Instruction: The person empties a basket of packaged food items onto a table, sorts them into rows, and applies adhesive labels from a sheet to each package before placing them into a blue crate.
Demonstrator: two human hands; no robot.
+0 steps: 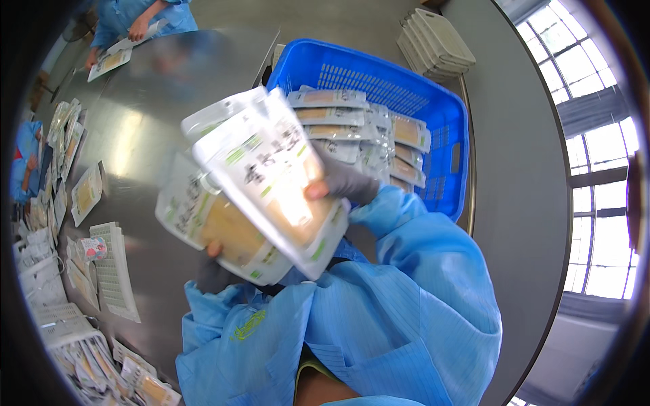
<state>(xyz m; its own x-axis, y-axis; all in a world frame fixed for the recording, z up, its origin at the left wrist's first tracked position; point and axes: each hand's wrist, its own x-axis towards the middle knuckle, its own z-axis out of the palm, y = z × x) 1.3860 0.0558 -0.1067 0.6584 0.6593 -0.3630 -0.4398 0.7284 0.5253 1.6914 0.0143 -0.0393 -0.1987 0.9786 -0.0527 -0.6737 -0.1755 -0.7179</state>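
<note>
My left hand [221, 272], in a dark grey glove with bare fingertips, is closed on the lower edge of a flat food pouch [233, 233] with a clear window and tan contents. Held in my right hand [347, 181], gloved the same way, is a similar pouch [288, 203], tilted and overlapping the first in front of my chest. The top of another pouch [215, 115] shows behind it; which hand holds that one I cannot tell. Just beyond my right hand, a blue plastic crate [379, 59] holds rows of stacked pouches [332, 116].
A metal table [156, 142] stretches left, with a loose pouch [87, 193], a white plastic tray [116, 274] and pouch heaps [66, 135]. A filled white basket [61, 321] sits lower left. White baskets [437, 44] are stacked behind the crate. Across the table, a person [145, 17] handles pouches.
</note>
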